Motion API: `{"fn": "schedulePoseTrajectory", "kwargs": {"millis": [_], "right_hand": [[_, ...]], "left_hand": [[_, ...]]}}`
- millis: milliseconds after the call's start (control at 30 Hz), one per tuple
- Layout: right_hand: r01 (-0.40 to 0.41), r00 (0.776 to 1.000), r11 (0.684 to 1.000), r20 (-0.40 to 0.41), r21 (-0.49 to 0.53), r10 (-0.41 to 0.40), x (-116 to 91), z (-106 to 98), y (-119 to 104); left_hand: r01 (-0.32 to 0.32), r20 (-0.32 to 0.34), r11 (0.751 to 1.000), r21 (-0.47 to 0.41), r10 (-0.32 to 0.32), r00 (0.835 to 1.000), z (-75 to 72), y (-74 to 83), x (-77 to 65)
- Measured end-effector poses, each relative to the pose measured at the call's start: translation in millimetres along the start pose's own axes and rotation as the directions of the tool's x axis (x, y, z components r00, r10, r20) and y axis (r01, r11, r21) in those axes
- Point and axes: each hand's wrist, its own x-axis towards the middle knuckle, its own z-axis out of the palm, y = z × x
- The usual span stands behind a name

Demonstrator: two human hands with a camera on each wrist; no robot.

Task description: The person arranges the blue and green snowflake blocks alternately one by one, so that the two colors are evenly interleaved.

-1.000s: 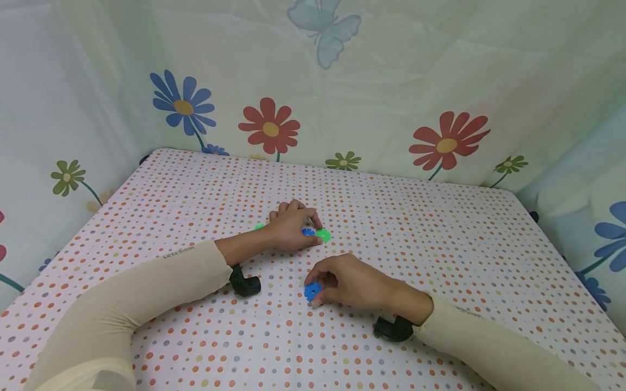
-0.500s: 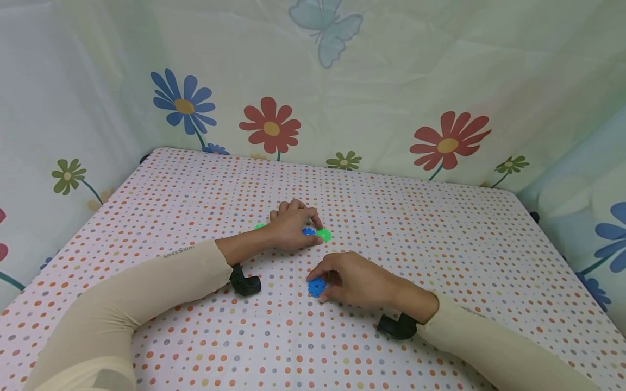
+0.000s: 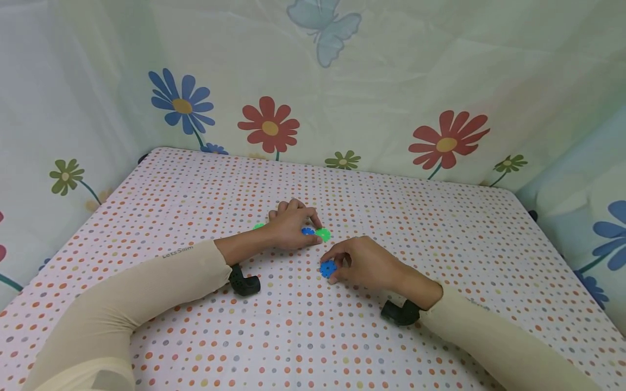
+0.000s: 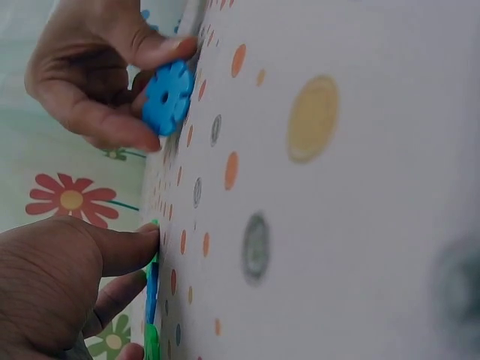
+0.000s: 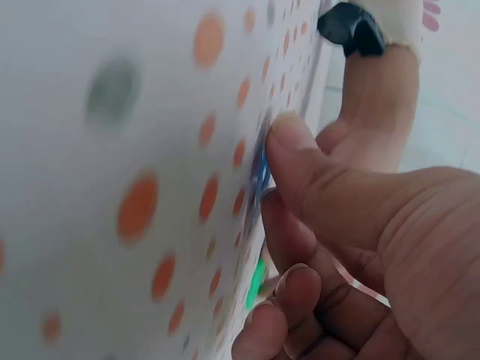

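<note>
My left hand (image 3: pixel 292 228) pinches a green interlocking disc (image 3: pixel 324 234) at its edges between thumb and forefinger, on the tabletop. Beside that disc lies a blue disc (image 3: pixel 307 232), partly covered by the same hand. Another green disc (image 3: pixel 258 226) peeks out behind the left wrist. In the left wrist view the row shows edge-on, the blue disc (image 4: pixel 151 292) between two green ones. My right hand (image 3: pixel 365 263) pinches a separate blue notched disc (image 3: pixel 327 269) by its rim, nearer to me; the left wrist view shows this disc (image 4: pixel 169 97) tilted up, its face visible.
A dotted cloth covers the table (image 3: pixel 220 336). Curtains printed with flowers (image 3: pixel 270 128) hang behind and at both sides. Black wrist mounts (image 3: pixel 244 283) sit under both forearms.
My right hand has moved forward and slightly right with its blue disc, closer to the row of discs. The left hand has kept its place on the green disc.
</note>
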Motion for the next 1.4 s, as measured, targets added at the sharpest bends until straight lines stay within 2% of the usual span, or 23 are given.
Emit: {"fn": "schedulePoseTrajectory", "kwargs": {"millis": [300, 633, 1067, 1400], "right_hand": [[-0.06, 0.996, 0.997, -0.063, -0.051, 0.057, 8, -13, 15], [-0.168, 0.983, 0.982, -0.094, -0.082, 0.16, 25, -22, 36], [-0.227, 0.97, 0.974, -0.097, -0.016, 0.224, 38, -27, 49], [-0.226, 0.969, 0.974, -0.093, 0.022, 0.228, 41, -27, 53]], "left_hand": [[0.004, 0.003, 1.0, -0.006, -0.004, 1.0, -0.2, -0.7, -0.5], [-0.003, -0.002, 1.0, -0.014, 0.003, 1.0, 0.8, -1.6, 0.3], [-0.013, 0.003, 1.0, -0.025, 0.013, 1.0, -1.1, -0.7, -0.2], [-0.022, 0.004, 0.999, -0.032, 0.022, 1.0, -1.1, -1.5, -0.1]]}}
